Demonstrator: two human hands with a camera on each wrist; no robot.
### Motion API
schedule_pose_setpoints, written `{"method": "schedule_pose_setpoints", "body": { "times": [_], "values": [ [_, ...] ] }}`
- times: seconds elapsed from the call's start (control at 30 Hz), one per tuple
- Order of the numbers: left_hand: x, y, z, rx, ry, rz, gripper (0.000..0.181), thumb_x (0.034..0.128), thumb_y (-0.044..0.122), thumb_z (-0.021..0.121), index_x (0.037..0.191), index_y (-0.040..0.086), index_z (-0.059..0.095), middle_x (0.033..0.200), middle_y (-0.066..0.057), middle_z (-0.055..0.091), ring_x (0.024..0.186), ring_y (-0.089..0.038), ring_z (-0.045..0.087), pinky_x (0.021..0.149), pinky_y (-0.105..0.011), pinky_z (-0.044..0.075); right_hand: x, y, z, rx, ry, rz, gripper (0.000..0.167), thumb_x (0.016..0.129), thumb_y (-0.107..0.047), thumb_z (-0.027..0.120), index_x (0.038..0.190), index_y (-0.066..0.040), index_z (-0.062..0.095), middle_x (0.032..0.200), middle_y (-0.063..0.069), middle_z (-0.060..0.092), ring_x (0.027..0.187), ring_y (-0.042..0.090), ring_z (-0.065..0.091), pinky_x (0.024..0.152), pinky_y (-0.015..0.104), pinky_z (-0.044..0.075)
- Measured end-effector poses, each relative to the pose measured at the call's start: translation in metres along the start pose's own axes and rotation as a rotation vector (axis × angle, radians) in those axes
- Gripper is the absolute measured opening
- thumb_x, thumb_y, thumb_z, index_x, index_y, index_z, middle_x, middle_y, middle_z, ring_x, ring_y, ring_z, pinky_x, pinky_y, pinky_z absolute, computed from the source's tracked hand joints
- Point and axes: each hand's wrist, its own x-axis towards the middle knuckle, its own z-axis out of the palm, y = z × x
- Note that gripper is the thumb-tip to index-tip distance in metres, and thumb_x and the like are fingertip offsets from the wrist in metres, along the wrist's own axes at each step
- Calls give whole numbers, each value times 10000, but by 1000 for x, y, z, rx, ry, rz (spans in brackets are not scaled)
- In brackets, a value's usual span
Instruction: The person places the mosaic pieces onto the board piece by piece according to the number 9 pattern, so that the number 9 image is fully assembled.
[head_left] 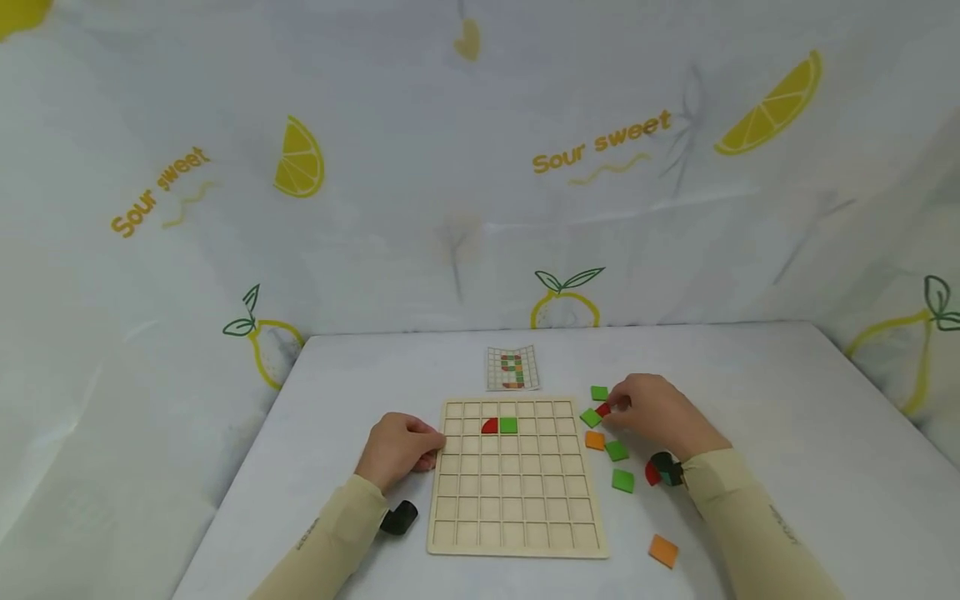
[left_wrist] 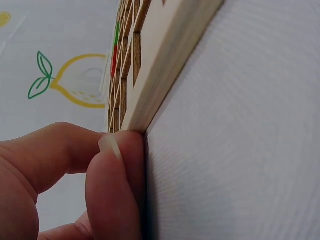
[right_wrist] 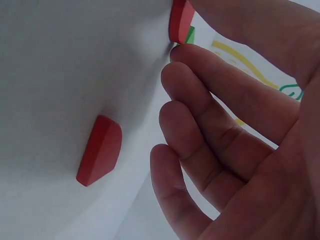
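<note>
A wooden grid board (head_left: 517, 488) lies flat on the table. In one of its upper rows sit a red quarter-circle tile (head_left: 490, 427) and, right beside it, a green square tile (head_left: 508, 426). My left hand (head_left: 399, 450) holds the board's left edge near its upper part; the left wrist view shows thumb and index finger (left_wrist: 112, 185) meeting at that edge. Right of the board, my right hand (head_left: 654, 410) pinches a red tile (right_wrist: 181, 21) by thumb and index fingertips, low over the table. The other fingers are loosely bent. A green square (head_left: 591, 418) lies next to that red tile.
A card with a coloured grid pattern (head_left: 513, 369) lies beyond the board. Loose green tiles (head_left: 622, 481) and orange tiles (head_left: 663, 551) are scattered to the right. Another red tile (right_wrist: 100, 151) rests under my right wrist. A lemon-print curtain (head_left: 420, 208) hangs behind.
</note>
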Motion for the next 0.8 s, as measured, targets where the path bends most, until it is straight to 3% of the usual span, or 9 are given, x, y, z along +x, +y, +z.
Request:
{"method": "schedule_pose_setpoints", "body": {
  "times": [0.1,0.3,0.8],
  "values": [
    [0,0,-1,-1,1,3,121,879,190,803,922,79,787,717,-41,732,642,-128,680,636,-258,579,2,0,2,-5,-5,14,107,907,-206,817,998,-153,834,982,14,741,913,203,619,845,412,548],
    [2,-1,0,-3,4,-3,121,883,195,809,913,81,787,712,-40,730,635,-127,678,623,-256,578,4,-1,3,-27,14,9,145,916,-133,761,1035,-89,832,1015,58,762,915,225,638,864,474,575],
    [0,0,-1,2,15,1,118,873,189,805,917,80,790,707,-34,726,638,-125,677,624,-254,574,10,3,9,-4,53,5,168,926,-151,751,1053,-65,822,1005,59,760,907,225,634,851,450,564]
  ]
}}
